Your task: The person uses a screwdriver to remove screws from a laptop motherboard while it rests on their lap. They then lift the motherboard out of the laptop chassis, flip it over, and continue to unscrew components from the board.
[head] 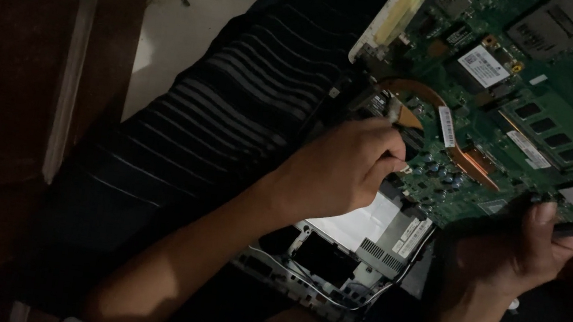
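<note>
A green laptop motherboard (532, 90) is held tilted above an opened laptop chassis (354, 262). It carries a copper heat pipe (467, 159), memory sticks (545, 132) and a white-labelled chip (483, 65). My left hand (340, 172) reaches in from the lower left. Its fingertips are pinched on a small part at the board's near edge, beside the heat pipe; what the part is stays too dark to tell. My right hand (529, 248) grips the board's lower right edge, thumb on top.
A dark striped cloth (219, 115) lies to the left of the board. Thin white cables (301, 277) run along the chassis frame. A dark wooden panel (5, 109) fills the left side, with pale floor (187, 15) beyond.
</note>
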